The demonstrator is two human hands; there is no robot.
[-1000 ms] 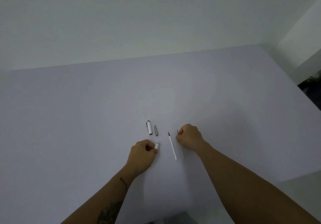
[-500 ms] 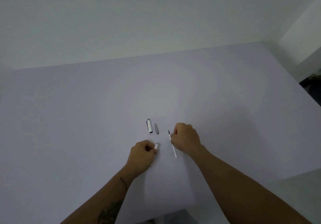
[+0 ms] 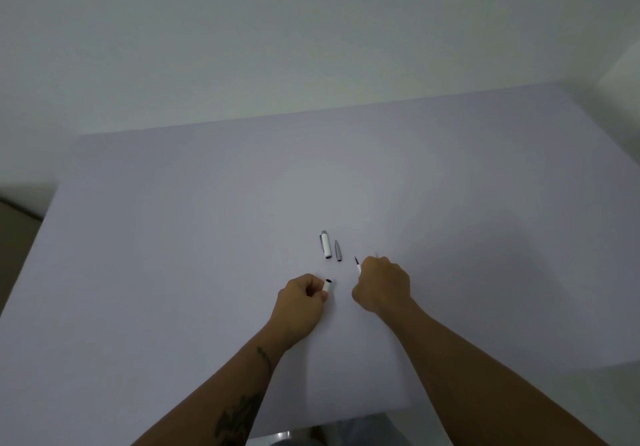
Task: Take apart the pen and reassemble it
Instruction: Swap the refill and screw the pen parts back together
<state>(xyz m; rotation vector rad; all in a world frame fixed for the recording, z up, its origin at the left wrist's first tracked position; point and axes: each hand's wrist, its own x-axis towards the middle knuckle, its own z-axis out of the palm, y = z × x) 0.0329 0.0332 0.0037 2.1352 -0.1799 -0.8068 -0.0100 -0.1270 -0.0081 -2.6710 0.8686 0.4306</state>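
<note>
The pen lies in parts on a pale lilac table. My left hand is closed around the white barrel, whose open dark end pokes out toward the right. My right hand grips the thin white ink refill; only its dark tip shows past my fingers, pointing away from me. Just beyond both hands, the white cap with a silver clip and the small grey tip cone lie side by side on the table.
The table's far edge meets a plain white wall. Its left edge drops to a floor, and its near edge ends just below my forearms.
My right hand moved left onto the refill that lay on the table and closed on it, lifting it. My left hand kept hold of the barrel.
</note>
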